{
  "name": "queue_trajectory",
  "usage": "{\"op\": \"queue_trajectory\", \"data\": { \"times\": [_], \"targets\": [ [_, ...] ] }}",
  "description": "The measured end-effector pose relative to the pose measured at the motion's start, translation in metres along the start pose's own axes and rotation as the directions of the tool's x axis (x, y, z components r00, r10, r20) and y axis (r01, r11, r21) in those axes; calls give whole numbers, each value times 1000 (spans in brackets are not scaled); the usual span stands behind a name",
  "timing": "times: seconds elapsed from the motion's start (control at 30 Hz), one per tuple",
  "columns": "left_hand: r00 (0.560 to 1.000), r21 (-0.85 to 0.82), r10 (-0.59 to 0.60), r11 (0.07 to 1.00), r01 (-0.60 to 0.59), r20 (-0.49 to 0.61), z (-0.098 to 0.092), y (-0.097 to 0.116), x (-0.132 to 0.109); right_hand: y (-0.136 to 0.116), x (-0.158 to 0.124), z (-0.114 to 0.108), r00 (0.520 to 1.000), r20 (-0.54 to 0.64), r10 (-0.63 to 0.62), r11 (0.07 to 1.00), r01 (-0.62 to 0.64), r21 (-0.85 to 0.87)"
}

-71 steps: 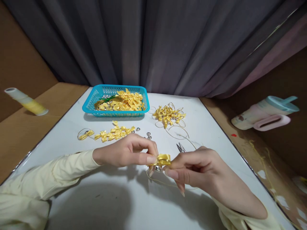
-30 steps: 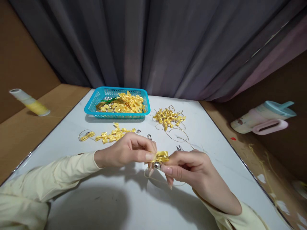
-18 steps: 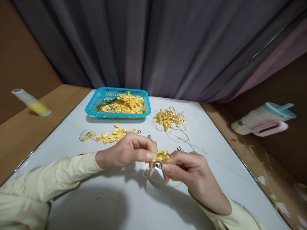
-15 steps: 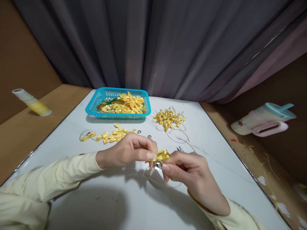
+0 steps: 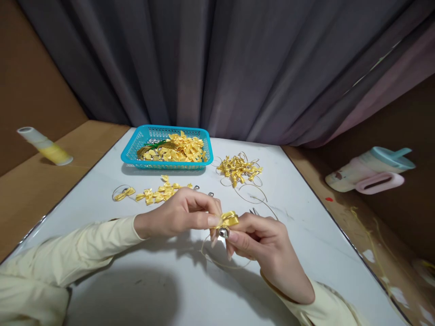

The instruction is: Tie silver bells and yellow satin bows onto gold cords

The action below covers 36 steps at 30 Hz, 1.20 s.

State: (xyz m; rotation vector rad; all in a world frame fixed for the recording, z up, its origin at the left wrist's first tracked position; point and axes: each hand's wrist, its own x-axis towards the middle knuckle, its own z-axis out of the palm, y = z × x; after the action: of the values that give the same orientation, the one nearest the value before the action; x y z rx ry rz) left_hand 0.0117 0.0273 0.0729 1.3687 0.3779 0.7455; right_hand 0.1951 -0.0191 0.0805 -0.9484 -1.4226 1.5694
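Between my hands, above the white table, is a yellow ribbon bow (image 5: 230,219) with a small silver bell (image 5: 223,232) at its lower side. My left hand (image 5: 193,213) is closed, pinching the bow's left end between thumb and fingertips. My right hand (image 5: 261,240) is closed on the right side, its thumb against the bell and its fingers behind the bow. A thin gold cord (image 5: 220,265) loops down beneath both hands. The tips of a pair of scissors or snips (image 5: 254,211) show behind my right hand; the rest is hidden.
A blue basket (image 5: 166,166) holds bows, bells and a bundle of cord. Loose bows (image 5: 158,194) lie in front of it. To the right is a pile of corded bows (image 5: 239,170). A yellow thread spool (image 5: 50,149) stands at left, a lidded cup (image 5: 367,172) at right.
My right hand has shifted very slightly left, and the whole view has moved a little. Both hands keep their hold on the bow and bell.
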Motion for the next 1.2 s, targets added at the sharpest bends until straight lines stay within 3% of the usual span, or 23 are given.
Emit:
{"op": "queue_trajectory", "data": {
  "times": [0.27, 0.37, 0.53, 0.7, 0.93, 1.2],
  "targets": [
    [1000, 129, 26, 991, -28, 16, -2, 5, 1, 7, 5, -1, 1000, 1, 27, 1000, -27, -11],
    [999, 261, 27, 965, -32, 22, -4, 11, 1, 6, 7, -2, 1000, -18, 8, 990, -11, -144],
    [997, 468, 67, 881, -71, 25, -6, 15, -1, -3, 7, -9, 997, 26, -72, 855, 75, -512],
    [998, 609, 68, 791, -61, 11, -6, 17, 0, -7, 3, -12, 977, 40, -208, 713, 180, -678],
    [995, 654, 66, 750, -99, 75, -5, 19, 1, -4, 0, -7, 946, 20, -324, 693, 252, -676],
    [993, 608, 97, 785, -120, 71, -4, 14, 1, -6, 1, -8, 970, -15, -244, 754, 180, -632]
  ]
}}
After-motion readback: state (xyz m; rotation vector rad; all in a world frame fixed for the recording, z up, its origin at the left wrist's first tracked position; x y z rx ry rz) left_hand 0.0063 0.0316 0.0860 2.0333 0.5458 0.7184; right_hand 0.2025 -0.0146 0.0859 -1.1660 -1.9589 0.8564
